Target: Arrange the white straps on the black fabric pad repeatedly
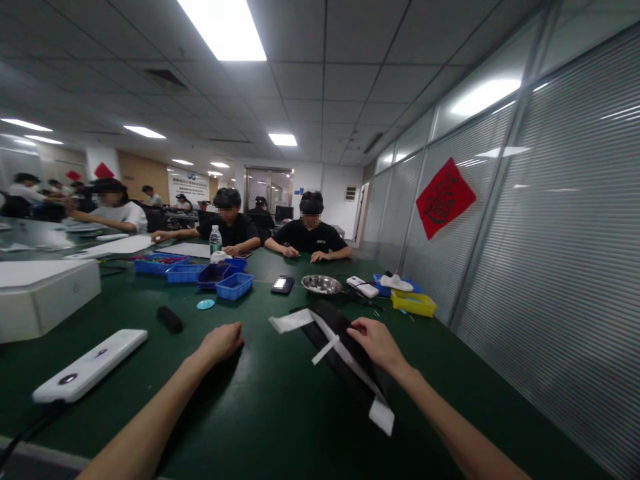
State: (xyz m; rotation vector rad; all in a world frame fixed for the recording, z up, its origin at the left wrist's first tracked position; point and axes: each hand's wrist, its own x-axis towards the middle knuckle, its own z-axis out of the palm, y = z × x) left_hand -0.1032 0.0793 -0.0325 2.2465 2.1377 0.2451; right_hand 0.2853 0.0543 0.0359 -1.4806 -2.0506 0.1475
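My right hand (pixel 373 339) pinches the upper right edge of a black, floppy, fabric-like piece (pixel 320 343). White strips run along it, one short strip sticks out crosswise near its middle, and white flaps (pixel 383 415) show at the ends. It is tilted over the green table, slightly smeared; its exact kind is not clear. To the left of it, apart from it, my left hand (pixel 224 341) is closed with the fingers curled under, low over the table. Whatever those fingers may hold is hidden.
On the green table (pixel 270 413) lie a white power bank-like device (pixel 93 365), a black object (pixel 170 319) and a phone (pixel 283 285). Farther back are blue bins (pixel 235 286), a metal bowl (pixel 321 285) and a yellow tray (pixel 414 303). People sit opposite; a glass partition stands right.
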